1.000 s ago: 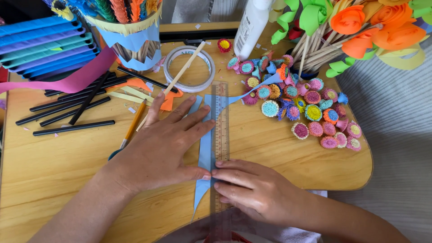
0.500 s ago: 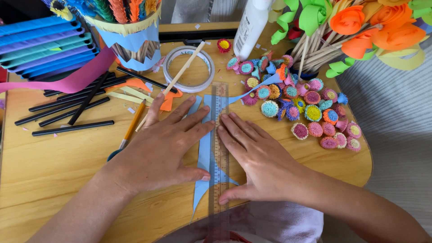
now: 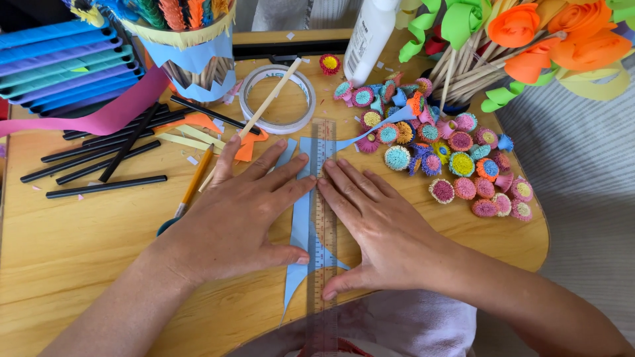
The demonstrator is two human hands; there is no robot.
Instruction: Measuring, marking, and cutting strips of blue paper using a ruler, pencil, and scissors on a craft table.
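both flat open palms, left hand and right hand, press blue paper strip under ruler.

Both flat hands, left hand and right hand, press a clear ruler onto blue paper.

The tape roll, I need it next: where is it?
In the head view the tape roll lies on the table, beyond the left hand, beside the paper-wrapped cup.
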